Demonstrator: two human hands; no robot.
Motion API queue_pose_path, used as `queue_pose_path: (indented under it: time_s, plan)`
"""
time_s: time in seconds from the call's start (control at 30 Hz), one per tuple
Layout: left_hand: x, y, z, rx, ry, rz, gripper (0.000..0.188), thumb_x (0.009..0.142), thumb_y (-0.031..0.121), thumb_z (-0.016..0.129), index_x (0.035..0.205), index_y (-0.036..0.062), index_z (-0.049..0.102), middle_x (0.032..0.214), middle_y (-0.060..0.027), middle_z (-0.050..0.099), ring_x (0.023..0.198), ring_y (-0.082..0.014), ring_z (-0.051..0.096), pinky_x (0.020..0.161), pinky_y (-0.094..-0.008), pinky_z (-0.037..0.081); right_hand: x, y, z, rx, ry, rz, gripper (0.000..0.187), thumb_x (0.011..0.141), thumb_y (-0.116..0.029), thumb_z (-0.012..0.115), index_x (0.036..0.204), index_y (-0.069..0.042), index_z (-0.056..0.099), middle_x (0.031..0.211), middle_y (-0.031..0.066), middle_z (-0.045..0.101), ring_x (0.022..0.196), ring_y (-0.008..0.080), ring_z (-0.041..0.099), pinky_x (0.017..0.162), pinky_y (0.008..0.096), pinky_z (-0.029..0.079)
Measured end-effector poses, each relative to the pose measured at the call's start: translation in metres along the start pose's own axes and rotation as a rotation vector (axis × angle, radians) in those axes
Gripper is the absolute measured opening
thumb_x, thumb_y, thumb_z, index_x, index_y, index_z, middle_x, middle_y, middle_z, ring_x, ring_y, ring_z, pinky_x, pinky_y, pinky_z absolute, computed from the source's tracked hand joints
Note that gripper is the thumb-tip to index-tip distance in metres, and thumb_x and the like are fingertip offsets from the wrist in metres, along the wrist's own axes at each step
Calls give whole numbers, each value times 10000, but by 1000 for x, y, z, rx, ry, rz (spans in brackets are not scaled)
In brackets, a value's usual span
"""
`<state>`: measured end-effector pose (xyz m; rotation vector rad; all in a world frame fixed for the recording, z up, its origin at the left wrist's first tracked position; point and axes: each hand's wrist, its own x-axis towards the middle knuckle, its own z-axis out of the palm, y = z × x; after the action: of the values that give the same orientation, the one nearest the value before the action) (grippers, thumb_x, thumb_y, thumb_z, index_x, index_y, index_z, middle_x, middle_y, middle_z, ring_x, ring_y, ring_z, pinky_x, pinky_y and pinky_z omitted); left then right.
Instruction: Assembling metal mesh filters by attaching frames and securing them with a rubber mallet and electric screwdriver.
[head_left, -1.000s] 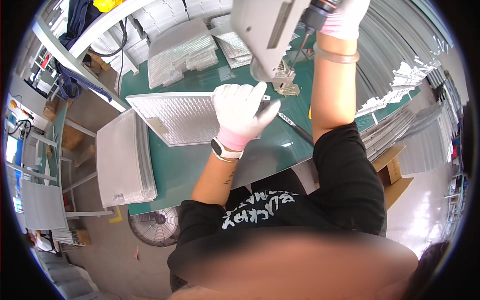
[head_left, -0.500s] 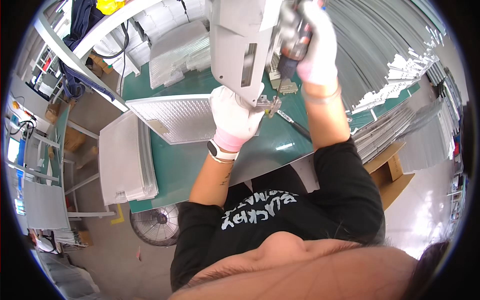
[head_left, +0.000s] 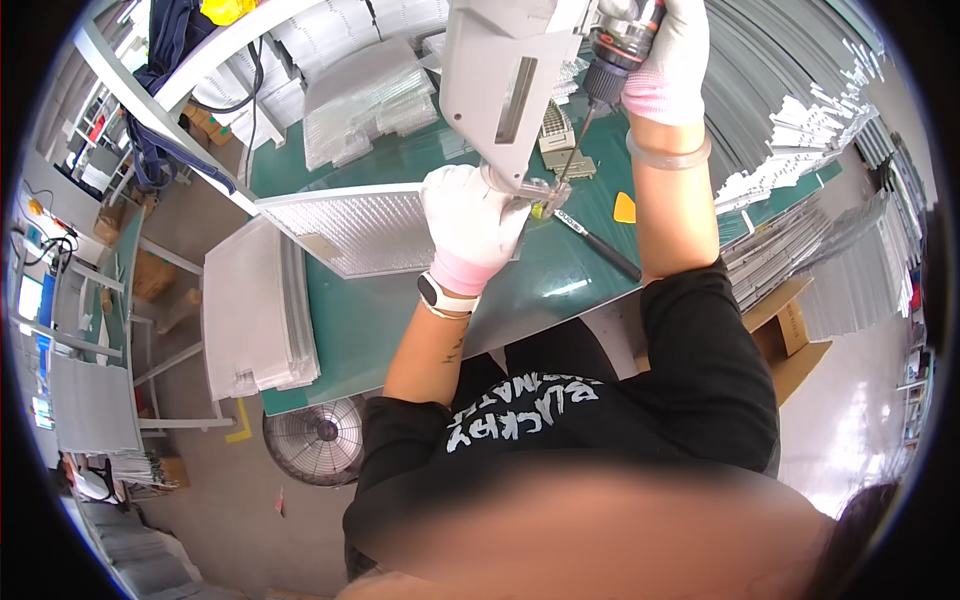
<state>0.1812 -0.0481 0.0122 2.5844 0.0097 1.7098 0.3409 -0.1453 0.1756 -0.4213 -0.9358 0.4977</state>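
Two gloved hands show in the head view. Over the last second a grey housing (head_left: 490, 95) has come down beside the left hand (head_left: 465, 212), whose thumb has folded in from its earlier spread. Its fingers are curled at the right edge of a textured panel (head_left: 360, 235); whether they pinch that edge, I cannot tell. The right hand (head_left: 675, 60) has its fingers wrapped around a power drill (head_left: 622, 45), and the drill bit (head_left: 577, 148) slants down to the housing's metal tip. That likely puts the tool in line with the panel's edge.

The panel lies on a green worktop (head_left: 350, 370), with wrapped sheets (head_left: 255, 305) to its left and more wrapped stacks (head_left: 360, 95) behind. A dark-handled tool (head_left: 605, 252) and a yellow piece (head_left: 624, 208) lie right of it; long grey strips (head_left: 760, 100) pile up beyond. A round fan (head_left: 315, 440) stands on the floor, with an open carton (head_left: 795, 335) on the right.
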Motion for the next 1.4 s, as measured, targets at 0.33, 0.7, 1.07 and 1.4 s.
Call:
queue_pose_path:
  time_s: [0.33, 0.7, 1.07, 1.4]
  plan:
    - [2, 5, -4, 9, -63, -31, 372, 850, 453, 602, 813, 83, 591, 691, -96, 499, 667, -313, 508, 657, -437, 384, -33, 17, -4, -197, 123, 41, 191, 938, -285, 585, 910, -97, 566, 728, -2, 544, 569, 72, 494, 499, 223, 385]
    - [3, 4, 1, 52, -110, -37, 323, 796, 333, 650, 1050, 134, 664, 818, -77, 567, 772, -304, 532, 758, -443, 396, 0, 33, -31, 169, -674, -147, 192, 911, -239, 627, 993, -110, 512, 734, 22, 533, 546, 115, 503, 474, 238, 414]
    - [7, 1, 7, -19, -64, 15, 307, 750, 411, 715, 867, 143, 620, 752, -34, 525, 717, -251, 520, 708, -416, 393, 16, -23, 5, -22, 46, -66, 278, 966, -265, 574, 1177, -84, 577, 717, 4, 580, 556, 102, 546, 487, 230, 467]
    - [9, 4, 7, 69, 48, 14, 295, 662, 327, 787, 775, 131, 596, 689, -17, 521, 619, -228, 525, 621, -395, 392, 29, -7, 11, -29, 72, -65, 165, 946, -276, 615, 1035, -145, 570, 747, 8, 621, 564, 108, 592, 473, 229, 477]
